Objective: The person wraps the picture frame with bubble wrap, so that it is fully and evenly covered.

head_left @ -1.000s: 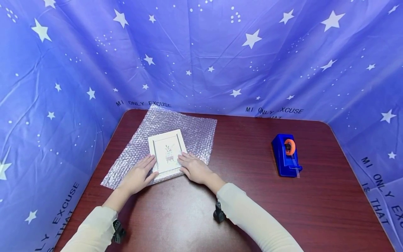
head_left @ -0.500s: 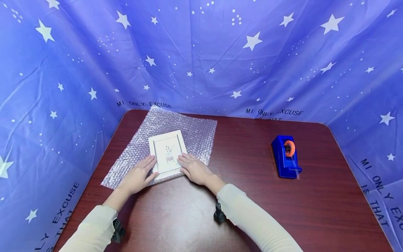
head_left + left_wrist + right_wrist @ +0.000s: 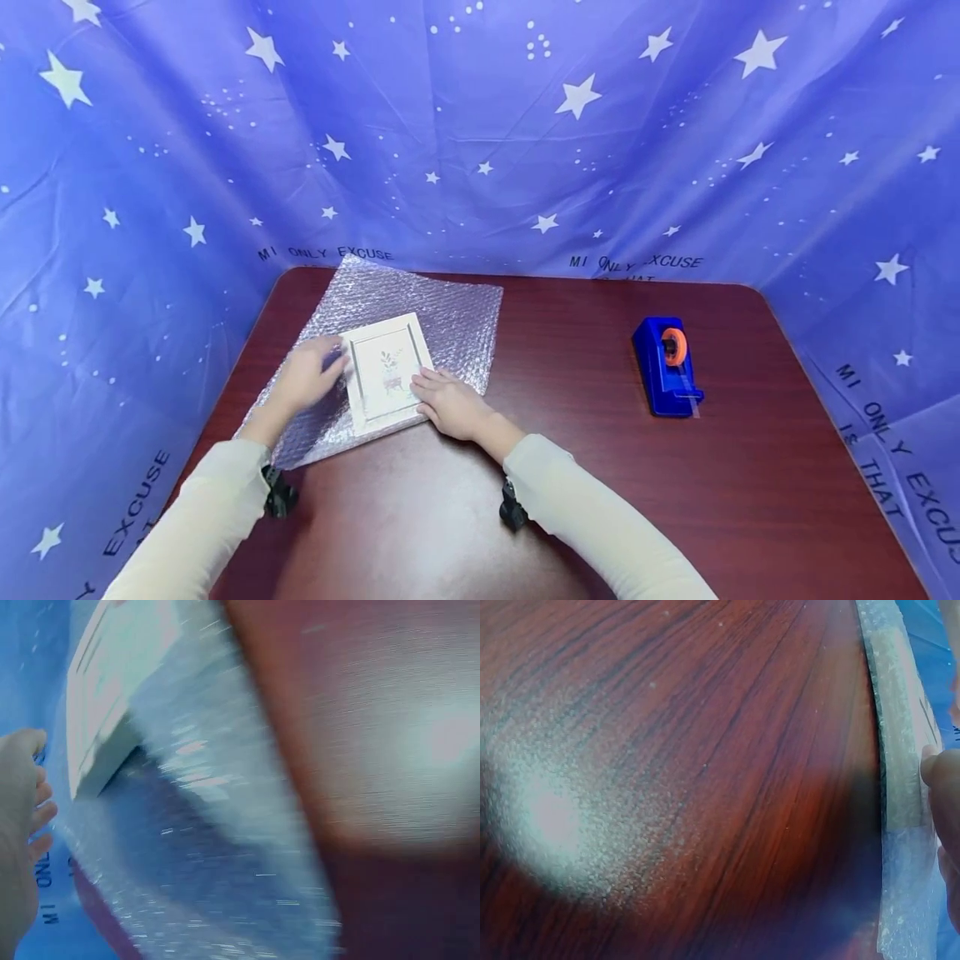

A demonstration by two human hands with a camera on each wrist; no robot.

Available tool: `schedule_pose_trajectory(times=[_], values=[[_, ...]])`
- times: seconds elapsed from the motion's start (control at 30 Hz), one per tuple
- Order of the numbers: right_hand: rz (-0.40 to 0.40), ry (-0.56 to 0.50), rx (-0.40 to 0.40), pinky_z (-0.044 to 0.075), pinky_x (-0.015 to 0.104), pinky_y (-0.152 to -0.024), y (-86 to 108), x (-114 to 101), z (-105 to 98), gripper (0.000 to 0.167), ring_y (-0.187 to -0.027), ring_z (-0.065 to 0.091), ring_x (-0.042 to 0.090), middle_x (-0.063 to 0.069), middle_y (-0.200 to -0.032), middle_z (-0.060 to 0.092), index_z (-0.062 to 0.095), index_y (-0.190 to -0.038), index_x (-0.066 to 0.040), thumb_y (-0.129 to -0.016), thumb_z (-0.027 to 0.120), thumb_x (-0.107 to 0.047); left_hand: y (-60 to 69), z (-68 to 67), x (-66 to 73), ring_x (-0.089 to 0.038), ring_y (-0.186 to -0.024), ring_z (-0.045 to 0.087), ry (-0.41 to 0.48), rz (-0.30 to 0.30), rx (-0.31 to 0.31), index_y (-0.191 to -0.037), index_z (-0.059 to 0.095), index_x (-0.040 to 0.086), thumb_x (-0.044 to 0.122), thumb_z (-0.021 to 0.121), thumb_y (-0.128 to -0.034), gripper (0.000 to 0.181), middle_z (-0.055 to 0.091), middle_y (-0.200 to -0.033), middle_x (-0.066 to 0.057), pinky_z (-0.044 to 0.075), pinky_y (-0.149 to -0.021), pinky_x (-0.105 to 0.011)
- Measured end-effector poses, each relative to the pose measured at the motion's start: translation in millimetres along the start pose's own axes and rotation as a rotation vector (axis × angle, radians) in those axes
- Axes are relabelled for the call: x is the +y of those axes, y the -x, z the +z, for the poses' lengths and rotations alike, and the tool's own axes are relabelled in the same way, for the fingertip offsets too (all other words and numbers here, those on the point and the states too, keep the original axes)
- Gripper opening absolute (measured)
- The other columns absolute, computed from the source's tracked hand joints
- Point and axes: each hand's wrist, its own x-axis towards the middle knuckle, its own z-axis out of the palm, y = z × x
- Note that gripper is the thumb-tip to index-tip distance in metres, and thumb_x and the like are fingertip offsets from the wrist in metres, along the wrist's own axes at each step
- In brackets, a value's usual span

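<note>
Head view: a white picture frame point(image 3: 386, 375) lies face up on bubble wrap point(image 3: 382, 292), long axis running away from the person, far end leaning slightly left.
The right hand point(image 3: 457, 408) rests extended fingers on its right edge; the left hand point(image 3: 306, 375), loosely bent, grips nothing near its far left corner. Left wrist view: that hand appears apart from the frame. Right wrist view: fingers touch the frame's side.

The frame point(image 3: 382, 381) is hiding some of the wrap point(image 3: 450, 308), and the right hand point(image 3: 456, 407) is covering part of the frame. The print point(image 3: 392, 367) is looking too small to make out. In the left wrist view, the wrap is showing blurred and the edge is cutting off the left hand point(image 3: 18, 821).
</note>
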Motion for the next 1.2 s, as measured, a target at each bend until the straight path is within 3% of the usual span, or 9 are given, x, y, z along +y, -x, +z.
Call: schedule_pose_trajectory(times=[0.23,0.43,0.53,0.6,0.73,0.93,1.1,1.2], values=[[-0.021,0.068,-0.027,0.025,0.038,-0.122,-4.7,-11,5,0.045,-0.146,0.033,0.018,0.002,-0.151,0.044,0.046,-0.143,-0.01,-0.102,0.041,-0.029,-29.5,-21.9,-30.6,-0.051,-0.131,0.039,0.002,-0.283,-0.066,-0.138,0.042,-0.01,0.025,0.048,-0.0976,0.054,0.041,-0.141,-0.035,0.033,-0.11,-0.06],[-0.037,0.07,-0.038,0.026,0.036,-0.122,-5.8,-15,9,0.045,-0.146,0.033,0.016,0.0,-0.15,0.046,0.047,-0.143,-0.011,-0.102,0.042,-0.03,-43.4,-23.6,-50.1,-0.053,-0.135,0.03,0.07,-0.476,-0.151,-0.146,0.027,-0.01,0.034,0.043,-0.1001,0.065,0.031,-0.147,-0.037,0.03,-0.111,-0.062],[-0.038,0.066,-0.043,0.025,0.037,-0.122,-5.8,-14,9,0.046,-0.146,0.033,0.016,0.0,-0.15,0.045,0.046,-0.143,-0.011,-0.102,0.042,-0.03,-49.8,-20.5,-55.1,-0.054,-0.138,0.024,0.106,-0.539,-0.201,-0.148,0.016,-0.011,0.037,0.039,-0.1005,0.071,0.025,-0.148,-0.039,0.027,-0.113,-0.061],[-0.034,0.077,-0.042,0.026,0.037,-0.122,-5.7,-13,8,0.045,-0.146,0.033,0.016,0.0,-0.15,0.045,0.046,-0.143,-0.011,-0.102,0.042,-0.031,-53.9,-18.2,-56.8,-0.055,-0.138,0.022,0.125,-0.558,-0.226,-0.149,0.01,-0.011,0.038,0.037,-0.1007,0.074,0.021,-0.149,-0.04,0.026,-0.114,-0.061],[-0.022,0.102,-0.039,0.026,0.037,-0.122,-5.7,-11,5,0.045,-0.145,0.034,0.015,-0.002,-0.15,0.045,0.047,-0.142,-0.013,-0.102,0.042,-0.032,-63.3,-12.5,-59.0,-0.053,-0.139,0.023,0.175,-0.588,-0.216,-0.149,0.009,-0.011,0.039,0.036,-0.1006,0.074,0.024,-0.149,-0.038,0.026,-0.116,-0.058],[-0.009,0.081,-0.052,0.025,0.037,-0.122,-5.1,-8,1,0.046,-0.146,0.033,0.016,-0.001,-0.151,0.044,0.046,-0.143,-0.012,-0.102,0.041,-0.032,-78.1,-7.7,-54.3,-0.044,-0.128,0.046,0.289,-0.63,-0.099,-0.147,0.024,-0.008,0.039,0.039,-0.1003,0.068,0.047,-0.138,-0.033,0.038,-0.11,-0.051],[0.028,0.069,-0.056,0.023,0.036,-0.123,-3.7,-5,-1,0.046,-0.146,0.032,0.016,-0.001,-0.152,0.043,0.045,-0.144,-0.012,-0.103,0.04,-0.032,-92.2,-6.6,-41.6,-0.033,-0.104,0.056,0.341,-0.573,0.016,-0.143,0.04,-0.001,0.034,0.051,-0.0976,0.058,0.059,-0.117,-0.025,0.047,-0.092,-0.043],[0.038,0.072,-0.057,0.022,0.037,-0.123,-2.9,-3,-2,0.046,-0.147,0.031,0.016,-0.001,-0.152,0.042,0.044,-0.144,-0.013,-0.103,0.04,-0.032,-98.3,-7.3,-34.1,-0.031,-0.101,0.054,0.313,-0.49,0.003,-0.137,0.049,0.002,0.03,0.054,-0.0971,0.049,0.059,-0.114,-0.022,0.047,-0.086,-0.042]])
